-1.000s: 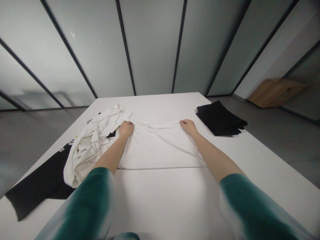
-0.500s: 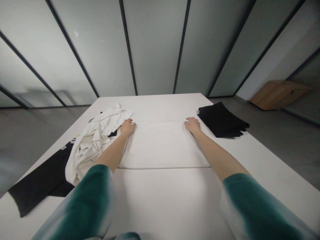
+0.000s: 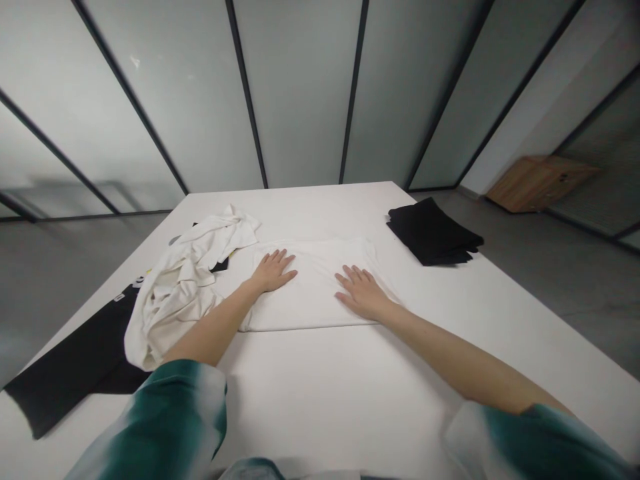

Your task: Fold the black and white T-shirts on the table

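A white folded cloth (image 3: 315,303), perhaps a garment, lies flat on the white table in front of me. My left hand (image 3: 273,271) rests palm down on its left part, fingers spread. On its right part my right hand (image 3: 363,292) also lies flat with the fingers apart. Neither hand holds anything. Just left of my left hand is a crumpled white cloth (image 3: 183,280), heaped partly over a black cloth (image 3: 80,357) that bears white markings.
A stack of folded black cloths (image 3: 433,230) sits toward the table's right edge. The white table (image 3: 320,393) narrows away toward frosted glass panels (image 3: 300,93). A wooden cabinet (image 3: 537,183) stands on the floor at the far right.
Both hands have moved from the far corners of the white folded cloth inward and nearer to me. Their fingers are now spread flat on it. The view has shifted slightly.
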`<state>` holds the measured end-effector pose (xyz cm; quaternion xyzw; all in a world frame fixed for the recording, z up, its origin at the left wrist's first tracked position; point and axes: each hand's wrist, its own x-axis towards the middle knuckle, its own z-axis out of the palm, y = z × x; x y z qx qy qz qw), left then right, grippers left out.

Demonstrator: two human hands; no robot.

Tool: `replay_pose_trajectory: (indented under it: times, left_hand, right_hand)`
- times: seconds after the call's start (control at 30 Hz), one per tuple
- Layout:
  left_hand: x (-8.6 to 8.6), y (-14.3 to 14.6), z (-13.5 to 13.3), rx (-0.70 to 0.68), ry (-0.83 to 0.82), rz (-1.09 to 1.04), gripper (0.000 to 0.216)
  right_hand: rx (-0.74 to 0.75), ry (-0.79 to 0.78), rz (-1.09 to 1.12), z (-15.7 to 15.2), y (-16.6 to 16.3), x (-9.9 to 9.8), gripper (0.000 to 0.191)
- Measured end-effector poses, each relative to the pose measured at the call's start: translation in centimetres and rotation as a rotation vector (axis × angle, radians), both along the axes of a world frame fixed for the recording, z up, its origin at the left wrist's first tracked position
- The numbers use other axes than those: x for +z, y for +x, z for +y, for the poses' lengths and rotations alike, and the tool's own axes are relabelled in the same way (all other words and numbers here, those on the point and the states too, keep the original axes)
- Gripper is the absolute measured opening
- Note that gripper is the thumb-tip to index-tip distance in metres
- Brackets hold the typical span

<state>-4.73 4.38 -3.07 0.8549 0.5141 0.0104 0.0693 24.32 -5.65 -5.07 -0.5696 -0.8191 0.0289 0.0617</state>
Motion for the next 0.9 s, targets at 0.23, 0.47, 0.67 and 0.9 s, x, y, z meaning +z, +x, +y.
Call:
replay_pose_trajectory:
  times: [0.23,0.47,0.67,0.9]
  left_hand:
    - [2.3,2.8,-1.6,0.188,0.054,0.127,0.065]
    - [6.2,5.1,-3.6,0.091,0.116,0.127,0.057]
    - [2.1,3.9,-2.5,-0.019,0.024,0.085,0.075]
    - [0.4,2.8,0.3,-0.127,-0.036,-0.034,0.077]
  right_hand:
    - [-0.103,0.09,-0.101,7.8,6.3,2.8,0.054]
    - [-0.416,0.298,-0.003,9.5,6.4,4.3,0.055]
    - [-0.049,0.019,-0.04,4.9,4.1,1.5,0.062]
    - [-0.108,-0.077,-0.063,1.0,3.1,0.5,0.065]
